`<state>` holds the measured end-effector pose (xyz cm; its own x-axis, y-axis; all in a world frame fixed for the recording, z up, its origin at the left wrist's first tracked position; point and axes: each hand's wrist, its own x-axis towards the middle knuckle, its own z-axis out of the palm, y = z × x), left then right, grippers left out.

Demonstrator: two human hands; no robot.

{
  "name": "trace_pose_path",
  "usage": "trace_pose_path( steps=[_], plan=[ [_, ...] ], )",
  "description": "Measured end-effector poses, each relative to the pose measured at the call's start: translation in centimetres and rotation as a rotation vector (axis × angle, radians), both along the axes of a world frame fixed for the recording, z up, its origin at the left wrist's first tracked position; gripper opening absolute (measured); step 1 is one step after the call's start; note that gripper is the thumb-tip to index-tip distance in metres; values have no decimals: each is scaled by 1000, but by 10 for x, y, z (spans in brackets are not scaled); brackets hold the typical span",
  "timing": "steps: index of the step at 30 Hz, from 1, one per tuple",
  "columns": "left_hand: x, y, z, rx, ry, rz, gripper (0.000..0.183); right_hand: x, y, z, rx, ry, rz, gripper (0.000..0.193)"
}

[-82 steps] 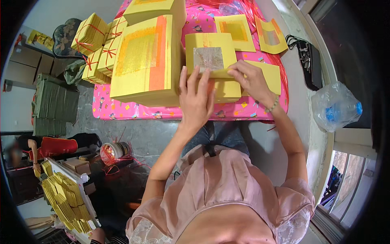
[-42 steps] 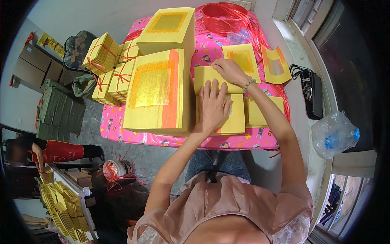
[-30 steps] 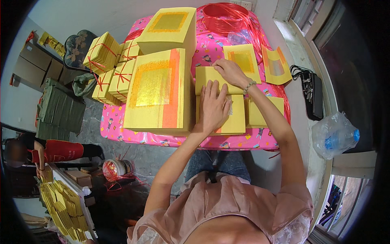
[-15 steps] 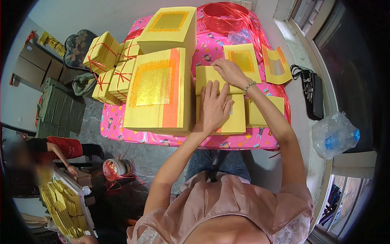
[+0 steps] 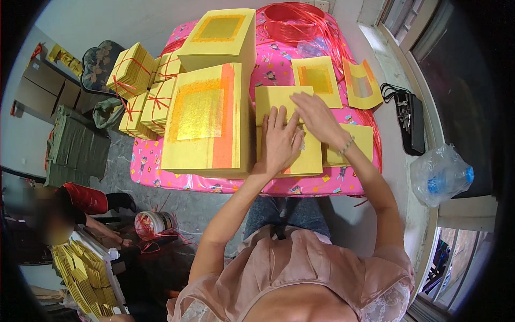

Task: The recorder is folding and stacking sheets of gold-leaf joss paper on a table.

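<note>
A yellow sheet of joss paper (image 5: 274,97) lies folded before me, with a crease running across it. My left hand (image 5: 281,139) rests flat on it, fingers stretched out over the crease. Beside it, my right hand (image 5: 322,119) lies with its fingertips on the sheet's right part, slightly blurred, fingers extended and gripping nothing. To the left stands a tall stack of joss paper (image 5: 201,115) with gold and orange squares. Right of my hands is a smaller pile of folded yellow paper (image 5: 357,145). A loose sheet with a gold square (image 5: 315,79) lies just beyond.
Bundles tied with red string (image 5: 130,70) sit at the table's left. A red basin (image 5: 289,22) with red strands is at the back. The pink tablecloth (image 5: 273,185) shows in front. A black pouch (image 5: 410,123) and plastic bag (image 5: 442,176) lie right. Another person (image 5: 83,201) is lower left.
My right hand has slid right and toward me along the sheet, away from its far edge. My left hand stays flat in place. The other person's arm at lower left has moved.
</note>
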<state>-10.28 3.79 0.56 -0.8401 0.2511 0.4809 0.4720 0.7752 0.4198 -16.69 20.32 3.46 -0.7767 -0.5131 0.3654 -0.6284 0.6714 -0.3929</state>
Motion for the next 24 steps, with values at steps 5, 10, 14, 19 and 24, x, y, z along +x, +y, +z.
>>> trace_pose_path(
  steps=[5, 10, 14, 19, 24],
  plan=[
    [3, -1, 0, 15, 2, 11, 50, 42, 19, -12, 201, -12, 17, 55],
    [1, -6, 0, -4, -15, -38, 56, 44, 25, -16, 179, -95, 60, 64],
    [4, -14, 2, -52, -61, -44, 59, 43, 28, -12, 218, -198, 96, 65],
    [13, -24, -1, -79, -62, 72, 63, 42, 31, -15, 214, -189, 107, 64],
    [10, -23, -4, -95, -88, 77, 64, 35, 31, -21, 215, -136, 103, 62]
  ],
)
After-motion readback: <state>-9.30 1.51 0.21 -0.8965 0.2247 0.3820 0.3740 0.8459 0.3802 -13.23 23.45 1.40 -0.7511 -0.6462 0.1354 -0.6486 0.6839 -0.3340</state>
